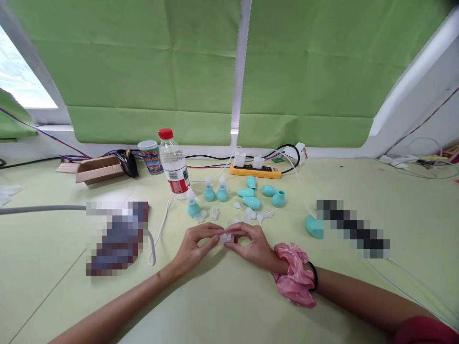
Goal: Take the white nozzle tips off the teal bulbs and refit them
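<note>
Clear plastic piece [226, 238], short and tubular, mid-way along a smooth, pale-green tabletop [229, 301].
I see a red-capped clear bottle [174, 165] behind; the left hand [193, 243] and right hand [254, 244], each grip pinching one end between thumb and fingers; glossy, rounded turquoise bulbs [278, 199]; small translucent scraps [250, 213].

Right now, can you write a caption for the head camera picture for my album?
The left fingers and right fingers pinch a small clear piece, with teal bulbs beyond.
</note>
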`<move>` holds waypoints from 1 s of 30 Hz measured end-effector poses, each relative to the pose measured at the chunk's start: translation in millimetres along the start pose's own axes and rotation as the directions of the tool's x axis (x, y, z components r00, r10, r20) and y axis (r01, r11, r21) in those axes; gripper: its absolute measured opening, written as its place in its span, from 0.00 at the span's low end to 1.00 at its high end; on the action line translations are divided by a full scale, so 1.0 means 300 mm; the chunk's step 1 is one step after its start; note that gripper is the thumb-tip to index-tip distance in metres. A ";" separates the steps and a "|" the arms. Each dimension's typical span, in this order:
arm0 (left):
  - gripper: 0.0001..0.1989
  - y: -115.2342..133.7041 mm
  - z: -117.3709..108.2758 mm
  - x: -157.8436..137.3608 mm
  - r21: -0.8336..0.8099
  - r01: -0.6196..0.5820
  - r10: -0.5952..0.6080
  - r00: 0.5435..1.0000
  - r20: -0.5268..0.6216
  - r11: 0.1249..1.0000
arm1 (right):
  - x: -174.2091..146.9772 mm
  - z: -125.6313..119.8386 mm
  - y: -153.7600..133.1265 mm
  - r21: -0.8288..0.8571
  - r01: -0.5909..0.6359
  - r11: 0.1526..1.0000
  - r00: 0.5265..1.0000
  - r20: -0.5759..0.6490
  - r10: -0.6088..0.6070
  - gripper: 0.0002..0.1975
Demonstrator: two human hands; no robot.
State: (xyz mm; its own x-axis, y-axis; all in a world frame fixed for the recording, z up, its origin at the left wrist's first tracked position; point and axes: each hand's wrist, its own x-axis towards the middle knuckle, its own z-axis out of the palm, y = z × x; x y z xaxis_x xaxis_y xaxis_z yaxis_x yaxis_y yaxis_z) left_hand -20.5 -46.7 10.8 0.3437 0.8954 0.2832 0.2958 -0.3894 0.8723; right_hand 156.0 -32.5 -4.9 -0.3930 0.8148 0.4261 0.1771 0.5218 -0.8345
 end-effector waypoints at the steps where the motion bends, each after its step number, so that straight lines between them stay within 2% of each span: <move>1: 0.11 0.002 -0.002 0.003 -0.106 0.095 -0.097 0.995 -0.020 0.990 | 0.000 -0.003 -0.008 -0.025 0.044 0.999 0.999 -0.005 -0.044 0.10; 2: 0.13 0.002 -0.003 0.005 -0.200 0.173 -0.179 0.984 -0.015 0.965 | 0.000 -0.005 -0.016 -0.047 0.083 0.995 0.996 -0.010 -0.084 0.10; 4: 0.17 0.001 -0.003 0.010 -0.322 0.271 -0.263 0.962 0.070 0.907 | -0.001 -0.008 -0.024 -0.082 0.148 0.986 0.989 -0.016 -0.150 0.10; 6: 0.15 0.004 0.000 0.013 -0.362 0.318 -0.268 0.946 0.182 0.876 | -0.005 -0.007 -0.024 -0.099 0.190 0.977 0.981 -0.012 -0.193 0.11; 8: 0.12 0.012 0.003 0.012 -0.382 0.340 -0.263 0.934 0.240 0.860 | -0.010 -0.003 -0.020 -0.106 0.217 0.970 0.976 -0.003 -0.218 0.11; 12: 0.12 0.026 0.010 0.005 -0.421 0.344 -0.258 0.934 0.249 0.839 | -0.014 0.001 -0.029 -0.126 0.240 0.962 0.971 0.037 -0.237 0.12; 14: 0.12 0.024 0.012 0.005 -0.445 0.326 -0.253 0.943 0.217 0.834 | -0.001 -0.014 -0.045 -0.171 0.260 0.950 0.965 0.068 -0.251 0.12; 17: 0.13 0.008 0.005 0.012 -0.568 0.339 -0.296 0.940 0.171 0.750 | 0.045 -0.076 -0.058 -0.306 0.281 0.910 0.960 0.076 -0.271 0.16; 20: 0.13 -0.017 -0.011 0.024 -0.673 0.363 -0.311 0.928 0.204 0.644 | 0.111 -0.165 -0.027 -0.544 0.200 0.815 0.961 -0.055 -0.272 0.14; 21: 0.13 -0.025 -0.015 0.026 -0.681 0.367 -0.303 0.928 0.218 0.633 | 0.132 -0.192 -0.007 -0.641 0.128 0.757 0.966 -0.093 -0.242 0.13; 23: 0.14 -0.036 -0.020 0.028 -0.682 0.369 -0.298 0.927 0.226 0.631 | 0.163 -0.234 0.034 -0.795 -0.013 0.607 0.990 -0.096 -0.105 0.12; 26: 0.15 -0.038 -0.021 0.028 -0.688 0.374 -0.312 0.924 0.220 0.622 | 0.183 -0.259 0.083 -0.894 -0.087 0.439 0.995 -0.058 0.080 0.14; 30: 0.23 -0.019 -0.024 0.027 -0.678 0.398 -0.292 0.917 0.272 0.617 | 0.185 -0.265 0.106 -0.918 -0.117 0.379 0.987 -0.065 0.148 0.17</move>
State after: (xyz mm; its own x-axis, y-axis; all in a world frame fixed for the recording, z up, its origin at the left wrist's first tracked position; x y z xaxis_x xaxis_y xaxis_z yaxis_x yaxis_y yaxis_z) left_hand -25.7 -35.8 10.8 0.4712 0.8759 -0.1040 -0.2851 0.2628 0.9218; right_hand 211.5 49.5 20.0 -0.3032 0.8978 0.3193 0.9414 0.3342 -0.0457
